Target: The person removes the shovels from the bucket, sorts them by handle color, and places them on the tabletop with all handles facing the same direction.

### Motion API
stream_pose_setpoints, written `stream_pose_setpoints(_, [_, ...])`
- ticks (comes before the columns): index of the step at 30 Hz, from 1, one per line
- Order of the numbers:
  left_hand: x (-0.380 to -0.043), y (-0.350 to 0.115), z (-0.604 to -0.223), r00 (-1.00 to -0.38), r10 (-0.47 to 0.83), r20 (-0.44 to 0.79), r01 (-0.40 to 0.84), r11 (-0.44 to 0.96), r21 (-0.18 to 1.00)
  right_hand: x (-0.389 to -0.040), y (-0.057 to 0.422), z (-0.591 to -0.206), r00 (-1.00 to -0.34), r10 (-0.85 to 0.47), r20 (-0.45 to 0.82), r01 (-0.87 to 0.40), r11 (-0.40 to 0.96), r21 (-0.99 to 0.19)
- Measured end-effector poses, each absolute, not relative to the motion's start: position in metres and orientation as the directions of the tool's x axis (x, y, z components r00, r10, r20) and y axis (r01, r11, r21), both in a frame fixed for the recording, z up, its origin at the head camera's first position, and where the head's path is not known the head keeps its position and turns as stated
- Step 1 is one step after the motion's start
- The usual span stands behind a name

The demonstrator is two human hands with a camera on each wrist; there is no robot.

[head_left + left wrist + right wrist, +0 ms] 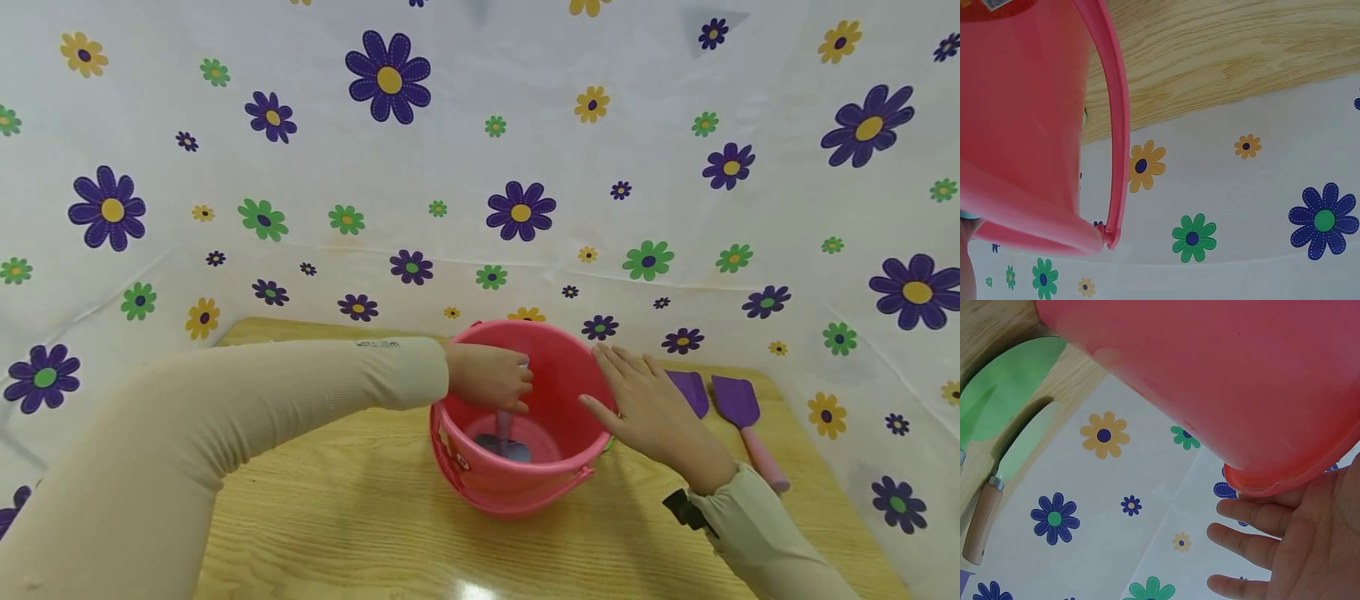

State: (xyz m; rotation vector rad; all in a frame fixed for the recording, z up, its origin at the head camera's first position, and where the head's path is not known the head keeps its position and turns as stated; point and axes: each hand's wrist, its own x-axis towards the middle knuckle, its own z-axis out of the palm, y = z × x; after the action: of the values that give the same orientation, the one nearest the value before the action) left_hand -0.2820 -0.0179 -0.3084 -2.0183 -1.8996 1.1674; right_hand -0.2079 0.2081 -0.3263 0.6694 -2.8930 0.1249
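Observation:
A pink bucket stands on the wooden table. My left hand reaches over its left rim and grips a tool with a pinkish handle and a flat grey-blue blade. That blade is low inside the bucket, near its floor; the tool's exact kind is unclear. On the other side, my right hand lies against the right rim with fingers extended. The right wrist view shows the spread fingers beside the bucket's rim. Only a sliver of my left hand appears in the left wrist view.
Two purple-bladed spatulas, one with a pink handle, lie right of the bucket. A green rounded blade and a wooden-handled tool lie nearby. The bucket's pink carrying handle hangs down. Flowered cloth surrounds the table.

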Motion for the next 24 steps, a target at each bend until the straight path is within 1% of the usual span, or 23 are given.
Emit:
stream_pose_setpoints(15, [-0.2763, -0.0138, -0.3103, -0.096, 0.883, -0.459, 0.812, -0.197, -0.549, -0.2074, 0.2085, -0.3266, -0.886, -0.427, 0.179, -0.442, 0.895, -0.053])
stream_pose_setpoints(24, [-0.2769, -0.0146, -0.3096, -0.075, 0.896, -0.437, 0.818, -0.195, -0.541, -0.2069, 0.2086, -0.3257, -0.885, -0.429, 0.182, -0.444, 0.895, -0.048])
